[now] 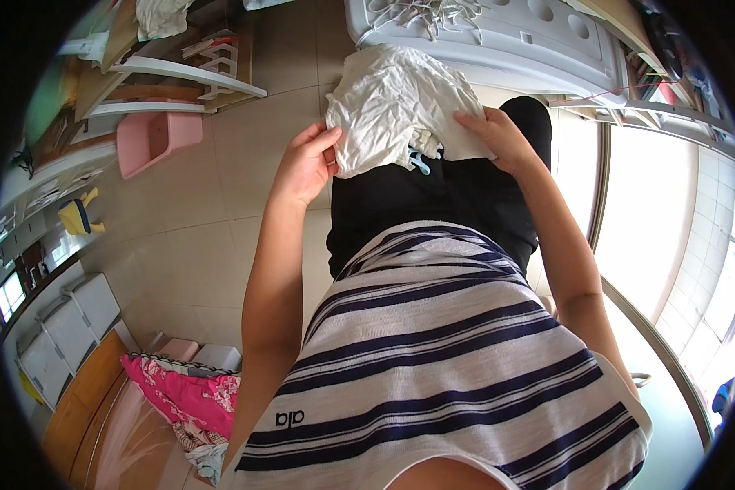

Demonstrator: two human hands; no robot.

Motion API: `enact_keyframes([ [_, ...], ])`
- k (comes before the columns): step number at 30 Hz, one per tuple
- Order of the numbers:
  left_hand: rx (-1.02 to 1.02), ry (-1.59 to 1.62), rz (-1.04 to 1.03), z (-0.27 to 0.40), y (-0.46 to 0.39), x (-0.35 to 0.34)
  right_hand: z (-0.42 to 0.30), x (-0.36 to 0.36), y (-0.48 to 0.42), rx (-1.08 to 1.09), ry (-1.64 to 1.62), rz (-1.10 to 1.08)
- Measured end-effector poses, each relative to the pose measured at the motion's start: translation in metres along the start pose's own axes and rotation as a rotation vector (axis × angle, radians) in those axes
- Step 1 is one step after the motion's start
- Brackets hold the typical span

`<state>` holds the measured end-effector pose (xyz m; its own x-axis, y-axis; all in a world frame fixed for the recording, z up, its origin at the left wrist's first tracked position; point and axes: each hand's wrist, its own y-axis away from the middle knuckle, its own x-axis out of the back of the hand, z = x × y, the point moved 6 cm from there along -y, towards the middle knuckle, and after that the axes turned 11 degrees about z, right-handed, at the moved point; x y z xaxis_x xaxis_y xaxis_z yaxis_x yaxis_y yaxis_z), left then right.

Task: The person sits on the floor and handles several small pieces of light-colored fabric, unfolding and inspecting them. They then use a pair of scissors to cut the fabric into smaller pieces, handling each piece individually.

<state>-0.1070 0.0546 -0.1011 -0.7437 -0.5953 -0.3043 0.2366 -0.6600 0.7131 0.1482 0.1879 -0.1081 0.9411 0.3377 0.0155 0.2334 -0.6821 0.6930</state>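
A wrinkled white cloth garment is spread over the lap, held up by both hands. My left hand grips its left edge between thumb and fingers. At the opposite edge my right hand pinches the fabric, thumb on top. From a bunched opening at the garment's near side pokes a light-blue plastic piece, perhaps part of a hanger; the rest of it is hidden in the folds. Beneath lie the black trousers on my legs.
Ahead stands a grey plastic lid or bin with a tangle of white cords or hangers on it. A pink bin sits by shelving on the left. A pink floral cushion or bedding lies lower left. A sliding-door frame runs along the right.
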Motion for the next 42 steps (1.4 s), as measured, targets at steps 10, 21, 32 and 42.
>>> enact_keyframes([
  [10, -0.222, -0.033, 0.303, 0.016, 0.034, -0.012, -0.038, -0.013, 0.037, -0.016, -0.125, -0.107],
  [21, 0.018, -0.051, 0.180, -0.026, 0.073, 0.030, 0.025, -0.017, 0.082, 0.005, 0.280, -0.169],
  [32, -0.195, 0.231, -0.084, 0.093, 0.039, -0.059, -0.104, -0.005, 0.045, 0.323, -0.352, -0.052],
  [42, -0.124, 0.760, -0.422, 0.092, 0.036, -0.021, -0.071, -0.048, 0.124, 0.160, -0.324, -0.244],
])
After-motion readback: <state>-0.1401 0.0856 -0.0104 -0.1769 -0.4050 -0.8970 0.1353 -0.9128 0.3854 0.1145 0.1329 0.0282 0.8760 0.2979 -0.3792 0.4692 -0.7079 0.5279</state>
